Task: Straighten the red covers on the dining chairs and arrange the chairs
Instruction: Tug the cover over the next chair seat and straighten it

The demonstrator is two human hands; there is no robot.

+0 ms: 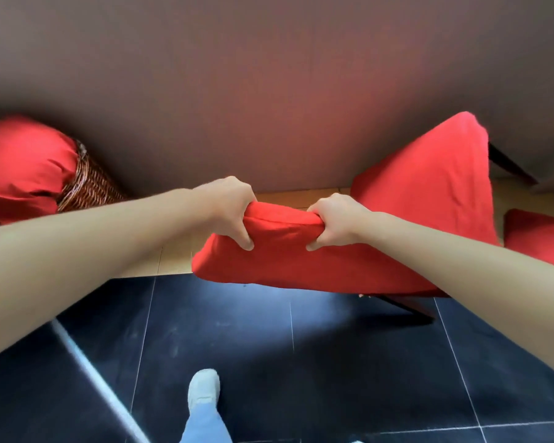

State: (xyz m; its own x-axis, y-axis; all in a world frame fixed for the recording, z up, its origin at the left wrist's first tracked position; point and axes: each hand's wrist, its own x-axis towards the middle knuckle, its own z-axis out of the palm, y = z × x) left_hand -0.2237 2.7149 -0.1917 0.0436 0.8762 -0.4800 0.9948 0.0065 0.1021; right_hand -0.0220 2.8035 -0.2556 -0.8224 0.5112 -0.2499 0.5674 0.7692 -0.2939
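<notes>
Both hands clamped on the top edge of the chair back, draped in its bright red fabric cover (301, 251). Left hand (227, 209) curled over the left part of that edge, fingers hooked down the near face, bunching the cloth. Right hand (335, 222) just beside it, thumb and fingers pinching the same ridge of fabric, knuckles up. Hands close together, a short stretch of red cloth taut between them. Beyond the grip, the red-covered seat (429, 180) of the same chair, tilted up toward the brown table top (269, 91), its far corner overlapping the table edge. Dark wooden leg (406, 308) showing below the cover, planted on the black tiled floor (301, 362). Left of the gripped chair, well apart, a woven brown wicker chair (90, 183) wearing its own rumpled red cover (23, 164), tucked against the table. Right of the gripped chair, at the frame edge, a corner of another red-covered piece (541, 238). Below the chair back, a pale shoe (203, 390) and light blue trouser leg (205, 423) on the black tiles. Strip of light wood floor (173, 260) under the table side.
</notes>
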